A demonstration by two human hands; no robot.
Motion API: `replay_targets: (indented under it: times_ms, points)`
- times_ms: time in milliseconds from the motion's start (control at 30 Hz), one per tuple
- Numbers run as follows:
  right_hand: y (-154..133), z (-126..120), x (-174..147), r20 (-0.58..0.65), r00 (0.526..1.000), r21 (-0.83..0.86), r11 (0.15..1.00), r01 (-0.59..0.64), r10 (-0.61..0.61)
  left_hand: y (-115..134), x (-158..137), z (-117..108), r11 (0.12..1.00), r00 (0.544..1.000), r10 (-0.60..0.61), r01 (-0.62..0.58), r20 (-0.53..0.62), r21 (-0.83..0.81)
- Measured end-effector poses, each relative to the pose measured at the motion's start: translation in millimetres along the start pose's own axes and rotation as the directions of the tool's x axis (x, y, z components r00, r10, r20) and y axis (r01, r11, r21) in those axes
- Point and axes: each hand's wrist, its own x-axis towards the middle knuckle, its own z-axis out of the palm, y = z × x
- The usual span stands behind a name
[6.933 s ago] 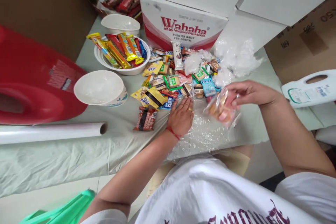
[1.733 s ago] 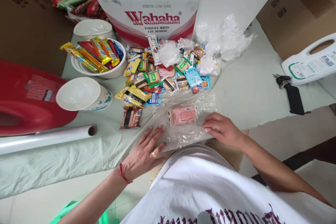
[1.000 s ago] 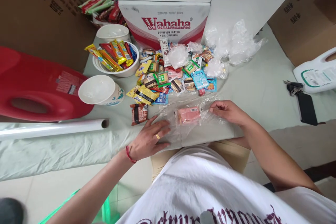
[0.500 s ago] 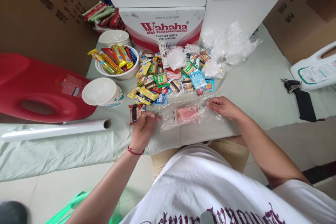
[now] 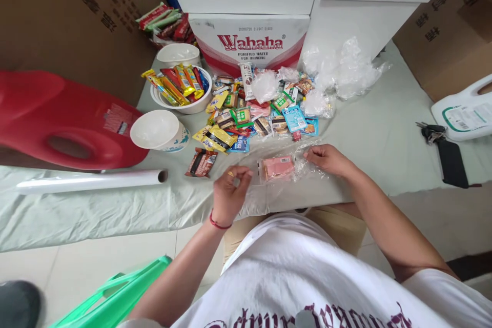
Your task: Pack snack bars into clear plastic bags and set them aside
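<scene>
I am pinching the clear film (image 5: 302,166) between the thumb and forefinger of my right hand (image 5: 326,159), just beyond one end of the pink packet (image 5: 277,167). My left hand (image 5: 232,182) is hovering near the packet's other end, its fingers curling in toward the thumb; I cannot tell whether it is catching the film's edge. The pink packet is lying flat on the bench (image 5: 376,148), between my two hands and close to the near edge, with the film spreading about it. A brown packet (image 5: 201,162) is lying on the bench just left of my left hand. Beyond the film, a pile of small wrapped snacks (image 5: 246,118) is sitting in front of the Wahaha carton (image 5: 249,43), with crumpled clear plastic (image 5: 351,72) resting at its right. To the pile's left, a white bowl (image 5: 188,109) is holding colourful wrapped bars (image 5: 169,84), and a white tub (image 5: 175,138) is standing just in front of it. Farther left, I am seeing a red jug (image 5: 77,118), with a white roll (image 5: 92,182) lying nearer to me. Well off to my right, keys (image 5: 432,132) are lying against a flat black object (image 5: 452,163), near a white bottle (image 5: 467,110).
</scene>
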Motion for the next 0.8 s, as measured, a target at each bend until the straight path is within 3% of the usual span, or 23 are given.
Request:
replay_targets:
  times_ms: [100, 133, 200, 233, 300, 367, 400, 567, 700, 800]
  points:
    - [2.1, -2.3, -1.2, 0.035, 0.999, 0.080, 0.997, 0.005, -0.008, -7.0, 23.6, -10.7, 0.999, 0.995, -0.043, 0.041, -0.089, -0.020]
    - [2.6, -2.4, -1.3, 0.035, 0.999, 0.096, 0.995, 0.002, -0.005, -6.9, 27.7, -14.3, 1.000, 0.993, 0.011, -0.009, -0.115, 0.012]
    - [3.3, -1.8, -1.1, 0.031, 1.000, 0.107, 0.994, -0.007, 0.003, -5.5, 26.4, -19.3, 0.971, 0.968, 0.227, -0.218, -0.102, 0.095]
    - [3.5, -1.3, -0.8, 0.032, 0.999, 0.107, 0.994, -0.010, 0.006, -5.3, 21.2, -20.4, 0.924, 0.929, 0.368, -0.361, -0.038, 0.123]
    - [3.8, -0.7, -0.3, 0.038, 0.999, 0.104, 0.995, -0.015, 0.011, -7.9, 4.5, -19.9, 0.782, 0.787, 0.589, -0.612, 0.182, 0.116]
    - [4.0, -1.0, -0.1, 0.037, 0.999, 0.101, 0.995, -0.024, 0.020, -15.7, -13.7, -17.6, 0.682, 0.661, 0.651, -0.725, 0.374, 0.095]
    - [4.2, -1.4, -0.1, 0.034, 0.999, 0.100, 0.995, -0.029, 0.026, -21.1, -21.0, -16.6, 0.665, 0.641, 0.639, -0.738, 0.424, 0.114]
    - [5.3, -1.8, -0.3, 0.028, 0.999, 0.095, 0.995, -0.034, 0.031, -43.3, -27.4, -18.2, 0.695, 0.764, 0.551, -0.643, 0.337, 0.321]
    - [2.2, -0.6, -0.7, 0.035, 0.999, 0.104, 0.994, -0.037, 0.033, -39.7, -11.0, -23.0, 0.784, 0.833, 0.505, -0.553, 0.226, 0.283]
    - [-2.8, -2.6, -1.6, 0.037, 0.999, 0.114, 0.993, -0.039, 0.034, -33.4, 2.8, -23.7, 0.892, 0.916, 0.374, -0.398, 0.144, 0.212]
